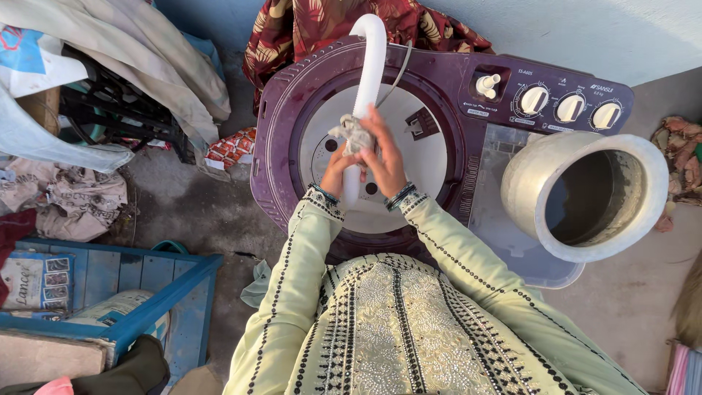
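I stand over a purple twin-tub washing machine (292, 88) whose open wash tub (417, 153) has a pale inner drum. A white hose (368, 66) curves over the back rim and hangs down into the tub. My left hand (338, 172) grips the hose low down. My right hand (384, 157) presses a small grey rag (351, 133) against the hose just above it. Both wrists wear dark bangles, with pale green embroidered sleeves.
A large metal pot (585, 194) lies tilted on the clear spinner lid at right. Three white dials (570, 108) sit on the control panel. A red patterned cloth (329, 25) hangs behind the machine. A blue wooden crate (146, 292) and heaped sacks lie left.
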